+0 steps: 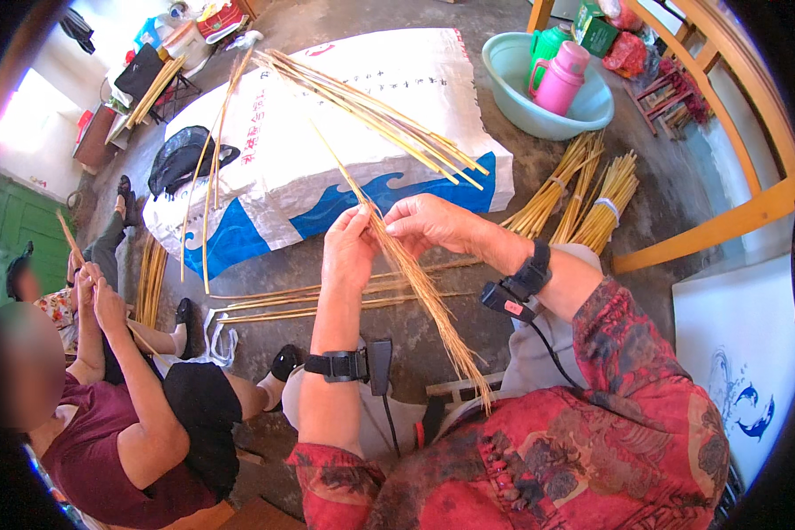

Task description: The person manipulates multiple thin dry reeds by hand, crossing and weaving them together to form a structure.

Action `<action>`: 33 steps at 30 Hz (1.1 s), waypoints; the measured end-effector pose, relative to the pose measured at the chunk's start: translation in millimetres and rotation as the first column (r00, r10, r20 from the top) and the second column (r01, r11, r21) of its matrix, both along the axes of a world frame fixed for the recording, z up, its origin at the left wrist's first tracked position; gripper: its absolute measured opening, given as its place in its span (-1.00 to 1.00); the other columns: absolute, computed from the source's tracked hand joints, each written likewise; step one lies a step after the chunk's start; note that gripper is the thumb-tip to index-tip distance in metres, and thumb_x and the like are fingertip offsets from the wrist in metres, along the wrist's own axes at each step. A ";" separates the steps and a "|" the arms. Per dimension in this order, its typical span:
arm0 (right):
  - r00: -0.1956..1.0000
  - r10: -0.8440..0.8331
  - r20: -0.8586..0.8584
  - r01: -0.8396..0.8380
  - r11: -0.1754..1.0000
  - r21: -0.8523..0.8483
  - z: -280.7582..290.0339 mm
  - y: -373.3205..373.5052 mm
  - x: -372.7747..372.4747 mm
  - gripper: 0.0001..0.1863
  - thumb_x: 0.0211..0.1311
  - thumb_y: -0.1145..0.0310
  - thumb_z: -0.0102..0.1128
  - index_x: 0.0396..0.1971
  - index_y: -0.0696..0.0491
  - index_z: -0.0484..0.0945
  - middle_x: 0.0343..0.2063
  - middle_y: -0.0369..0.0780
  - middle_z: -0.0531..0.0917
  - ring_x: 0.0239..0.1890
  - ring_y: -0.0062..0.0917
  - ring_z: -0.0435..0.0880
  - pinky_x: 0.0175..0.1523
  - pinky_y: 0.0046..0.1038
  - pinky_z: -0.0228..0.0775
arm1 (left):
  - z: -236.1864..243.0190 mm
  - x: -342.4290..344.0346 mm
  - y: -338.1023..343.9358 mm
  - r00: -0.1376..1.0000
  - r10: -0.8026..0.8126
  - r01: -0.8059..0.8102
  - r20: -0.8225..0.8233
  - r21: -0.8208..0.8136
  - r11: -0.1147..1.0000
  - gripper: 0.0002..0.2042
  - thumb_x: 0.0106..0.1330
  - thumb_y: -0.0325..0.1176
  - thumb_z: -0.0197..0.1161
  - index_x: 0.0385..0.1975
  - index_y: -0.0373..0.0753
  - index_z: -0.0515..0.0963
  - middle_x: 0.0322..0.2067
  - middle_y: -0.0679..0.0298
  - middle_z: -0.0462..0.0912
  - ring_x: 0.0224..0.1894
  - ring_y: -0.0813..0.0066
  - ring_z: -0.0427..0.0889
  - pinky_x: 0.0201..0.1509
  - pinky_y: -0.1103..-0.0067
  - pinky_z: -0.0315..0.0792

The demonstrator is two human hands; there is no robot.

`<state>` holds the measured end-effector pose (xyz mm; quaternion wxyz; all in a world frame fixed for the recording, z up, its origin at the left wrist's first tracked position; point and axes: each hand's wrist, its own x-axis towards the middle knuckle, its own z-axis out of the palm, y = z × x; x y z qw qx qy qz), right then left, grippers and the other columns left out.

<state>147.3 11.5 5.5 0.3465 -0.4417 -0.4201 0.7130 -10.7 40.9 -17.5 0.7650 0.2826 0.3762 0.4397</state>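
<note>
A dried straw-coloured reed stalk [415, 278] with a feathery, frayed head slants across in front of me. Its thin stem points away over the white sheet, and the bushy end hangs toward my lap. The fingers of my left hand [349, 246] pinch it near the base of the head. Just right of that spot, my right hand [437, 225] closes its fingertips on the same stalk. Black straps with small dark boxes circle both my wrists. Beyond my hands, loose stalks [371, 110] lie on the white woven plastic sheet [344, 163] with its blue wave print.
Tied bundles of stalks [605, 208] lie at the right, near a pale green basin [503, 88] holding a pink and a green flask. A wooden frame [711, 225] stands at far right. On my left sits a co-worker [119, 424] holding another stalk. A black bag [185, 159] rests on the sheet.
</note>
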 end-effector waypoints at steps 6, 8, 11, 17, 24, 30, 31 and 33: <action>0.997 0.063 0.032 -0.063 0.998 -0.010 1.6 -2.1 4.5 -0.81 0.06 0.32 0.05 -0.38 0.12 0.45 -0.54 -0.26 0.55 -0.55 -0.61 0.54 -0.44 -0.57 0.43 | -3.9 -3.6 -5.4 0.999 -0.026 0.026 0.030 0.015 1.000 -0.91 0.17 -0.39 0.09 -0.40 -0.24 0.44 -0.50 0.36 0.50 -0.47 0.59 0.48 -0.37 0.62 0.40; 0.994 0.089 0.064 -0.088 0.996 -0.018 3.2 -4.9 5.7 -0.78 0.06 0.29 0.05 -0.35 0.12 0.44 -0.51 -0.26 0.54 -0.53 -0.63 0.53 -0.42 -0.60 0.43 | -6.5 -5.6 -8.0 0.998 -0.042 0.041 0.055 0.003 0.999 -0.91 0.15 -0.45 0.08 -0.38 -0.28 0.45 -0.46 0.32 0.52 -0.42 0.54 0.51 -0.32 0.57 0.42; 0.988 0.060 0.140 -0.061 0.998 0.004 2.3 -6.0 8.9 -0.76 0.06 0.27 0.05 -0.35 0.11 0.44 -0.50 -0.26 0.54 -0.51 -0.62 0.53 -0.41 -0.59 0.42 | -6.7 -6.0 -10.4 0.994 -0.081 0.082 0.072 -0.018 0.996 -0.90 0.13 -0.48 0.06 -0.36 -0.30 0.44 -0.43 0.28 0.53 -0.40 0.51 0.52 -0.29 0.53 0.43; 0.988 -0.053 0.144 0.047 0.998 0.046 -2.8 2.8 7.0 -0.73 0.04 0.19 0.05 -0.38 0.09 0.46 -0.49 -0.24 0.53 -0.51 -0.58 0.50 -0.43 -0.52 0.41 | -6.8 -4.9 -18.0 0.992 -0.124 0.125 0.035 -0.011 0.992 -0.86 0.14 -0.46 0.05 -0.31 -0.29 0.44 -0.40 0.26 0.54 -0.36 0.46 0.53 -0.29 0.50 0.45; 0.991 -0.050 0.122 0.044 0.998 0.049 -15.7 8.2 -3.4 -0.76 -0.01 0.30 0.12 -0.35 0.10 0.47 -0.58 -0.30 0.51 -0.63 -0.67 0.47 -0.54 -0.60 0.37 | -5.8 -7.2 -20.3 0.996 -0.092 0.092 -0.003 -0.009 0.996 -0.85 0.14 -0.50 0.03 -0.29 -0.34 0.39 -0.38 0.19 0.52 -0.35 0.40 0.54 -0.22 0.41 0.46; 0.999 -0.050 -0.008 0.050 0.997 -0.052 -12.6 13.2 4.8 -0.81 0.00 0.39 0.06 -0.36 0.12 0.47 -0.61 -0.31 0.50 -0.61 -0.66 0.48 -0.49 -0.56 0.42 | -5.1 -9.7 -20.1 0.994 -0.101 0.101 0.029 -0.010 0.995 -0.86 0.14 -0.51 0.03 -0.30 -0.32 0.40 -0.40 0.23 0.52 -0.37 0.45 0.53 -0.27 0.44 0.47; 0.998 -0.056 -0.020 0.055 0.997 -0.052 -11.4 13.0 6.4 -0.82 0.00 0.39 0.06 -0.36 0.12 0.47 -0.61 -0.32 0.50 -0.61 -0.66 0.49 -0.49 -0.55 0.42 | -6.7 -11.6 -19.6 0.994 -0.097 0.097 0.044 -0.009 0.995 -0.87 0.15 -0.51 0.03 -0.30 -0.31 0.40 -0.41 0.25 0.52 -0.37 0.46 0.53 -0.28 0.44 0.47; 0.998 -0.055 -0.008 0.054 0.997 -0.062 -11.3 12.5 10.3 -0.83 0.00 0.38 0.07 -0.38 0.11 0.47 -0.62 -0.33 0.50 -0.60 -0.66 0.49 -0.47 -0.53 0.43 | -4.9 -10.9 -20.0 0.994 -0.104 0.104 0.043 -0.015 0.994 -0.88 0.15 -0.49 0.04 -0.31 -0.29 0.41 -0.41 0.27 0.52 -0.39 0.48 0.52 -0.30 0.46 0.46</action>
